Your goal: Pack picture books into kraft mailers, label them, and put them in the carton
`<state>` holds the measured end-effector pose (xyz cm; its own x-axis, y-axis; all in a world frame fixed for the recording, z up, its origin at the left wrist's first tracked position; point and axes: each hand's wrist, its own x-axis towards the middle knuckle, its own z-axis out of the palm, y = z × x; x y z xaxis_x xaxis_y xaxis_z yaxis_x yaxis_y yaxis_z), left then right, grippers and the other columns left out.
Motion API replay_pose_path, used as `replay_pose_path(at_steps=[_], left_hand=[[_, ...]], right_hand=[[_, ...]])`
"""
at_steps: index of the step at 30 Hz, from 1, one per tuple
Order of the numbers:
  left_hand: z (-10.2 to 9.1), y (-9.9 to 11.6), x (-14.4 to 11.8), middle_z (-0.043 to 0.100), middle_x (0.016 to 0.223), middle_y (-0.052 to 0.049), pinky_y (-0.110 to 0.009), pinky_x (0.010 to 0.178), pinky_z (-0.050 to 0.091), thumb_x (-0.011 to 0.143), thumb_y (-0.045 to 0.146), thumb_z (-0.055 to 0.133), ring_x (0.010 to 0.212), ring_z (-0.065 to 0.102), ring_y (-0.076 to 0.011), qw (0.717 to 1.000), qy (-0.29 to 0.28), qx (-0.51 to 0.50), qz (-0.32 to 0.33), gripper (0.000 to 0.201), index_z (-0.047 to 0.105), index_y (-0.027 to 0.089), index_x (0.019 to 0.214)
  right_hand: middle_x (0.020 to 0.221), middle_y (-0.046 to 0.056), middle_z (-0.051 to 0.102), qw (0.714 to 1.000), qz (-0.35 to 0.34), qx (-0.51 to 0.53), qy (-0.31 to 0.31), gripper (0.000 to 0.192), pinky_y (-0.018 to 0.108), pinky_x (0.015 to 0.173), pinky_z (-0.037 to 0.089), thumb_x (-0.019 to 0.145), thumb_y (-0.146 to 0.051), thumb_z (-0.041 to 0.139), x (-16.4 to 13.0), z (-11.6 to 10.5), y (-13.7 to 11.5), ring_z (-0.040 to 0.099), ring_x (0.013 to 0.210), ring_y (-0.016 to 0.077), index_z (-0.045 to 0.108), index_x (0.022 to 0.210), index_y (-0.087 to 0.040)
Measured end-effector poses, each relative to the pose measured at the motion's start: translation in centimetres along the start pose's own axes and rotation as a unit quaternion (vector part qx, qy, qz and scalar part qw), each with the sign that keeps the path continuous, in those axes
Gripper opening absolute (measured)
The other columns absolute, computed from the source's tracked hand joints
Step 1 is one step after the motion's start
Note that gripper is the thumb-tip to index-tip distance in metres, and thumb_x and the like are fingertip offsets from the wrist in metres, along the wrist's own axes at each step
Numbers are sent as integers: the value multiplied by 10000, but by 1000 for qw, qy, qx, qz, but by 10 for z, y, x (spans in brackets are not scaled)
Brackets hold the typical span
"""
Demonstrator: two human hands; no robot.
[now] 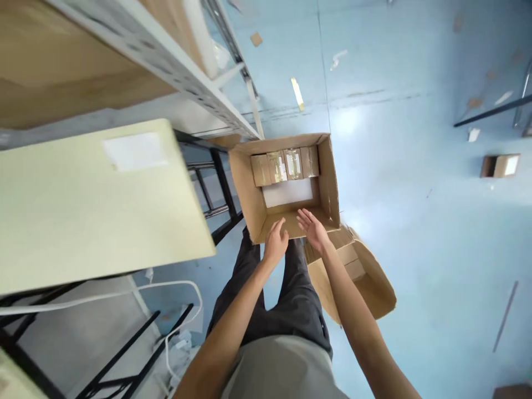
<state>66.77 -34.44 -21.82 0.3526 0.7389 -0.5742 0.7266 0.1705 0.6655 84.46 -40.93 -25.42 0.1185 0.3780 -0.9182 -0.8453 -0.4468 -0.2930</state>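
Note:
An open cardboard box (330,183) stands on the floor in front of my legs. Along its far wall several small taped cartons (293,164) sit side by side in a row, some with white labels. A flat white surface (288,193) shows in the box in front of that row. Above the box's near side is my left hand (277,241), fingers apart and nothing in them. My right hand (312,229) is held over the near right part of the box with its fingers stretched out, also holding nothing.
A second open cardboard box (374,282) with cartons inside stands by my right leg. To the left are a pale yellow tabletop (83,216) on a black frame and a grey metal shelf rack (174,61). A small carton (500,165) and paper scraps lie on the blue floor.

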Motion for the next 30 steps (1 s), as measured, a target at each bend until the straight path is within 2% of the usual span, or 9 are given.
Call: replay_pose_path(at_steps=[3,7,10,12,15,19,25,30], left_hand=[[-59,33,-53,871,1310,-121,-504,1218,644,1044,214,633,1297,824,-303,995,82,-31,54,360,798,229,1363],[-133,63,-120,892,1093,-67,-460,1038,689,969,269,671,1067,853,-298,974,182,-80,108,177,837,287,1027],[-187,68,-170,886,990,-40,-447,1002,684,934,276,673,996,848,-292,956,242,-118,114,157,828,297,921],[-222,59,-204,887,979,-32,-443,1013,678,921,277,687,993,848,-288,942,280,-145,115,148,832,296,901],[-269,29,-252,886,985,-31,-433,1015,675,901,267,706,989,845,-278,918,328,-191,119,138,840,290,883],[-318,-33,-308,876,981,-29,-426,1018,673,870,231,718,992,838,-266,880,384,-259,107,137,843,286,854],[-384,-121,-381,856,969,-29,-415,970,652,883,237,752,941,822,-241,779,516,-334,127,108,852,276,868],[-438,-185,-433,848,984,-32,-415,976,653,875,224,773,955,815,-240,713,597,-359,77,93,849,274,858]], right_hand=[[1608,57,790,996,-30,-63,-54,384,543,1407,451,999,-543,784,-62,25,-12,739,1511,294,823,1318,-334],[1508,98,844,979,-100,-129,-118,575,544,1293,564,876,-691,923,-142,72,-15,805,1399,334,852,1306,-317],[1453,99,868,962,-143,-174,-154,602,502,1219,617,845,-717,945,-201,112,-4,828,1344,325,863,1289,-318],[1416,107,878,946,-171,-207,-182,560,491,1197,630,859,-701,938,-238,142,11,831,1329,323,872,1249,-305],[1410,107,876,918,-214,-253,-217,496,497,1198,630,897,-689,915,-285,189,46,830,1310,319,880,1204,-301],[1386,103,884,880,-258,-308,-254,547,513,1189,633,903,-704,917,-327,255,115,837,1259,310,872,1284,-313],[1323,120,894,821,-265,-396,-315,506,512,1154,632,925,-668,908,-360,351,226,847,1210,300,861,1265,-296],[1310,118,892,766,-247,-470,-363,448,517,1145,629,947,-640,891,-378,435,298,846,1216,301,860,1244,-306]])
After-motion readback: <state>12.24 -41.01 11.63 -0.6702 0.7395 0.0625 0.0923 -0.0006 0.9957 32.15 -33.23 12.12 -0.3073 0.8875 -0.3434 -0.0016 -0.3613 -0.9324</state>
